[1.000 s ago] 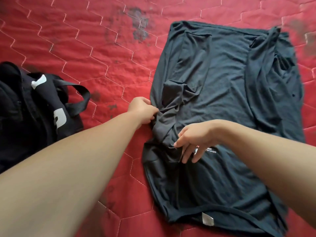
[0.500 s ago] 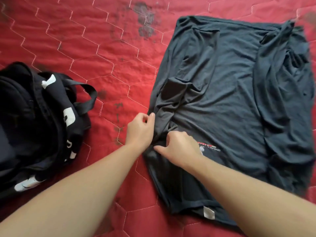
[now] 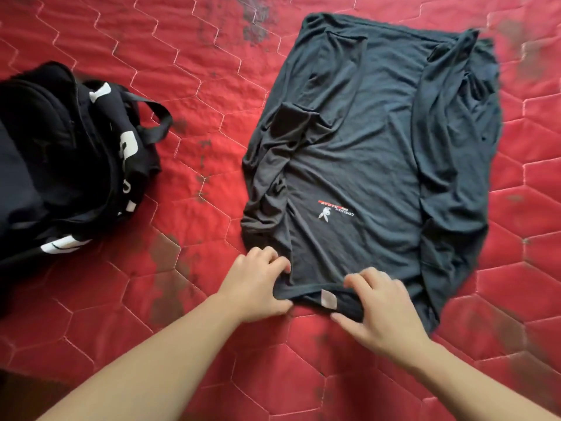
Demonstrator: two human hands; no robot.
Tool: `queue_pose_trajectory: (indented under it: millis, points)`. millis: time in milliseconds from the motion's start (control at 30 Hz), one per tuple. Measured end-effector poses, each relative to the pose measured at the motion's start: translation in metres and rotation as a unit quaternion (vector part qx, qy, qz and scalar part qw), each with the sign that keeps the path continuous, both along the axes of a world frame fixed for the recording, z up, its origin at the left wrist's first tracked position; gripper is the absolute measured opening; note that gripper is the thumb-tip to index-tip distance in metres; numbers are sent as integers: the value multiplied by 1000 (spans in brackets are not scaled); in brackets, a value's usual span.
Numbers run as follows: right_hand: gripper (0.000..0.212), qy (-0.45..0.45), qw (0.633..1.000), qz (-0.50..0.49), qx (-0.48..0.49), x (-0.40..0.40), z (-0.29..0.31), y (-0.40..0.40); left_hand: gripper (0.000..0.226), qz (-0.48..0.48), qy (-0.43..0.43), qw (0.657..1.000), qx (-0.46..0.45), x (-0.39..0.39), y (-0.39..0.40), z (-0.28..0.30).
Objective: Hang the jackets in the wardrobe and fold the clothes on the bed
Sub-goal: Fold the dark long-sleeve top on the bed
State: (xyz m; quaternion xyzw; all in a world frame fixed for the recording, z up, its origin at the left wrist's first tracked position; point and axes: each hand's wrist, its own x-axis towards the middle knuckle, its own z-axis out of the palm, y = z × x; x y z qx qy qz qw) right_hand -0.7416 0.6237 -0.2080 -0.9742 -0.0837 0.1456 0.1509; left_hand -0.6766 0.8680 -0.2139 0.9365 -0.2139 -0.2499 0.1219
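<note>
The dark T-shirt [image 3: 373,165] lies flat on the red quilted bed [image 3: 170,71], with both side parts already folded in toward the middle and its collar [image 3: 315,294] at the edge nearest you. Your left hand [image 3: 258,284] pinches the collar at its left end, fingers on top and thumb tucked under. Your right hand [image 3: 376,305] pinches the collar at its right end the same way, just past the little white neck tag [image 3: 328,300]. So both hands are closed on the cloth, one on each side of the tag. The next good move looks like folding the collar end up over the rest of the shirt. Lift both ends together, at the same height, so the edge stays straight. Go slow, because the cloth is thin and soft and will droop in the middle. The left side is bunched into wrinkles near the small printed logo [image 3: 334,209], so smooth that part flat, or the fold will come out lumpy. Watch that the folded side parts do not slip open as you lift. Lay the collar edge down evenly on the far hem, then press it flat. The black bag [image 3: 69,159] sits well off to the left, so it will not be in your way.
</note>
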Motion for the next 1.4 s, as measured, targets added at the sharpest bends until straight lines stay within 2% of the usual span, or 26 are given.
queue_pose_trajectory:
  millis: [100, 167, 267, 333, 400, 500, 533, 600, 667, 733, 767, 833, 933, 1000, 1067, 1167, 1233, 1267, 1333, 1400]
  points:
    - [44, 1, 995, 21, -96, -36, -6, -27, 51, -33, -21, 997, 62, -14, -10, -2]
    - [34, -35, 996, 17, -84, -45, -11, -37, 37, -48, -49, 996, 63, -19, -13, -3]
    - [27, -66, 998, -14, 12, -40, -6, -47, 16, 15, -81, 995, -48, -28, -7, 3]
    - [18, -76, 992, -48, 86, -42, 4, -50, 13, 37, -118, 985, -123, -39, -1, 8]
    - [9, -44, 995, -43, 84, -56, 12, -50, 13, -24, -70, 994, -85, -53, 6, 13]
    - [10, 150, 988, 35, -33, -86, 12, -47, 18, -102, 58, 991, 68, -68, 9, 12]
    - [12, 159, 986, 37, -40, -93, 12, -44, 19, -112, 71, 987, 87, -72, 9, 10]
    - [25, 82, 995, 32, -40, -102, 11, -40, 19, -129, 62, 985, 98, -79, 3, 9]
    - [51, 12, 997, -36, -63, -106, 8, -38, 14, -144, 45, 984, 91, -86, 0, 9]
    - [65, 7, 991, -100, -94, -111, 5, -41, 13, -166, 28, 981, 91, -94, 2, 9]
    - [58, 6, 990, -104, -99, -114, 3, -43, 13, -176, 30, 979, 96, -96, 4, 9]
    - [28, 8, 993, -87, -80, -116, 3, -47, 10, -176, 71, 977, 97, -96, 7, 13]
    - [5, 99, 991, -38, -76, -105, 16, -53, 5, -141, 176, 972, 69, -77, 8, 30]
    - [4, 209, 975, -36, -63, -87, 35, -61, 7, -75, 262, 962, 31, -55, 7, 48]
    - [12, 322, 946, -42, -24, -65, 58, -68, 4, -29, 341, 939, -1, -31, 3, 70]
    - [13, 438, 898, -36, 4, -30, 93, -77, 6, -35, 402, 915, 13, 2, -4, 103]
    - [12, 448, 892, -43, 37, -11, 112, -82, 8, -10, 382, 924, 3, 22, -8, 119]
    - [13, 424, 901, -66, 64, -1, 120, -86, 9, 14, 341, 940, -22, 33, -10, 125]
    - [17, 324, 928, -138, 121, 20, 129, -96, 20, 70, 204, 972, -91, 56, -14, 133]
    - [19, 198, 943, -214, 160, 41, 134, -107, 23, 120, 89, 978, -147, 80, -22, 139]
